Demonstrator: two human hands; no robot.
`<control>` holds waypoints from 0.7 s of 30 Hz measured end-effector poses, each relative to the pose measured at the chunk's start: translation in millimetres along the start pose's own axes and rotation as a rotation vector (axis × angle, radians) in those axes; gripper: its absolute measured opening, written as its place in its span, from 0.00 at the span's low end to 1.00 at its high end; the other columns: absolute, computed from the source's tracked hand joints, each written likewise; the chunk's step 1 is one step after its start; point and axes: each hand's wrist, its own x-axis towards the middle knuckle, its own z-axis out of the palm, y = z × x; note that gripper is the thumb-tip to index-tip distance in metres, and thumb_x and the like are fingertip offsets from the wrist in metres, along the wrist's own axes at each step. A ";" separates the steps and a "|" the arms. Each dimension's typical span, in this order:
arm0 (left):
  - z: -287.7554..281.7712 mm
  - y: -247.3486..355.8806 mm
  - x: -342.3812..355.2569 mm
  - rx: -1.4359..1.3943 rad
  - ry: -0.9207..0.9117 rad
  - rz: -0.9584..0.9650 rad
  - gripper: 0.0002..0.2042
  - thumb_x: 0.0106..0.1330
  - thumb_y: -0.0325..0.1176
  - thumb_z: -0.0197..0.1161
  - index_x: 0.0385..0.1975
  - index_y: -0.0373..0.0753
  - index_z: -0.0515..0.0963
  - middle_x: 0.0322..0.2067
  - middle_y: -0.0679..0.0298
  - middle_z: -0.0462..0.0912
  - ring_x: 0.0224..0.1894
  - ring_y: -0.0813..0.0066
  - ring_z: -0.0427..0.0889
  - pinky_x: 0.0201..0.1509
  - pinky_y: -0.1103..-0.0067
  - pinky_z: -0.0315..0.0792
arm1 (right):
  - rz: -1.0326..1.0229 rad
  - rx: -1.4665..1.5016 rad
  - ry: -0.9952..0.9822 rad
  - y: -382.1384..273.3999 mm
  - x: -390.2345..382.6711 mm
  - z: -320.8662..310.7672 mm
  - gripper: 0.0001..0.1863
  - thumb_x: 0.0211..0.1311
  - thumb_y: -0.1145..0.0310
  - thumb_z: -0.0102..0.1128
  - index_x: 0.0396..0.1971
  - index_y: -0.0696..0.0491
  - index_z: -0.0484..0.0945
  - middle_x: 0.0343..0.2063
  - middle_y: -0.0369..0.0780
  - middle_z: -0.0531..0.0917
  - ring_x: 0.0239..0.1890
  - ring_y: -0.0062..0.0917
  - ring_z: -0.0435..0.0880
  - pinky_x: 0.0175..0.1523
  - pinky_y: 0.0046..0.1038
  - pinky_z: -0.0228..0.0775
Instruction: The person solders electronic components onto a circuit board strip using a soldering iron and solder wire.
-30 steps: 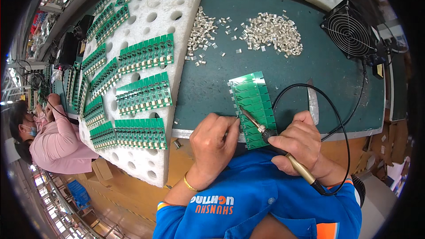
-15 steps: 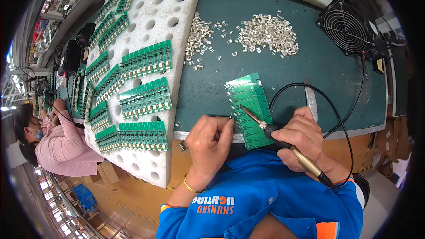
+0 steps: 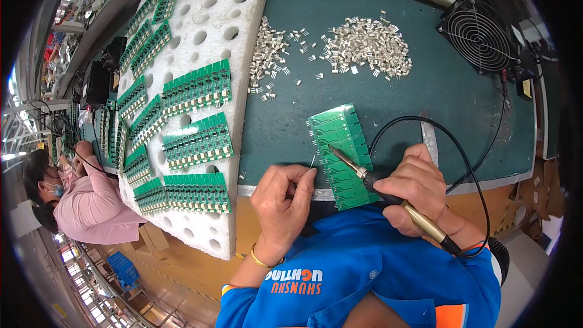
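A green circuit board [image 3: 349,136] lies at the front edge of the work table, its underside traces facing up and short pins sticking out along its left side. My right hand [image 3: 416,182] grips a soldering iron [image 3: 430,223], whose tip rests on or just above the board's upper left part; contact cannot be made out. Just left of the board, my left hand [image 3: 280,203] is closed in a pinch on a thin solder wire [image 3: 313,160]. The wire's end points up near the pins, apart from the iron's tip.
White foam sheet [image 3: 200,51] with holes holds several rows of finished-looking boards [image 3: 197,140] at left. Piles of small connectors [image 3: 367,45] lie at the back. A black fan [image 3: 477,36] stands at back right; the iron's cable [image 3: 452,140] loops rightward. A person [image 3: 91,203] sits far left.
My left hand has drawn slightly left and down, taking the solder wire away from the board's pins. The iron and the board keep nearly the same place.
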 end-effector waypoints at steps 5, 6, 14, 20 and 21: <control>0.0 -1.2 -0.6 -0.007 0.015 -0.006 0.06 0.59 0.22 0.73 0.27 0.34 0.80 0.23 0.64 0.79 0.18 0.80 0.73 0.20 0.82 0.66 | -0.002 0.002 -0.015 0.5 2.5 0.4 0.18 0.64 0.55 0.67 0.39 0.56 0.81 0.19 0.36 0.78 0.18 0.28 0.72 0.34 0.33 0.60; -0.3 -1.0 -0.4 -0.009 0.012 -0.005 0.07 0.59 0.22 0.73 0.27 0.34 0.79 0.22 0.64 0.79 0.18 0.80 0.74 0.20 0.82 0.66 | 0.003 0.006 -0.021 0.4 3.0 0.4 0.18 0.64 0.55 0.67 0.38 0.56 0.81 0.19 0.36 0.78 0.18 0.28 0.72 0.34 0.33 0.61; -2.6 -12.0 -15.4 -0.160 -0.003 -0.107 0.06 0.73 0.29 0.62 0.35 0.35 0.73 0.24 0.68 0.77 0.23 0.85 0.72 0.26 0.86 0.66 | 0.013 0.002 -0.005 -4.6 2.9 -4.2 0.19 0.66 0.53 0.65 0.39 0.56 0.81 0.19 0.36 0.79 0.19 0.28 0.73 0.34 0.32 0.61; -8.3 -6.7 -15.5 -0.483 -0.008 -0.263 0.07 0.79 0.33 0.51 0.39 0.38 0.69 0.23 0.70 0.71 0.23 0.88 0.67 0.27 0.88 0.62 | 0.003 0.002 0.001 -7.4 -1.8 -3.1 0.19 0.67 0.52 0.63 0.39 0.56 0.81 0.20 0.36 0.79 0.19 0.28 0.73 0.35 0.32 0.62; -8.2 -8.5 -16.8 -0.405 -0.004 -0.235 0.07 0.79 0.33 0.51 0.39 0.38 0.69 0.24 0.71 0.70 0.24 0.88 0.66 0.27 0.87 0.62 | 0.001 0.007 0.002 -8.4 -2.5 -2.7 0.19 0.67 0.52 0.63 0.39 0.56 0.81 0.20 0.36 0.79 0.19 0.27 0.73 0.35 0.32 0.62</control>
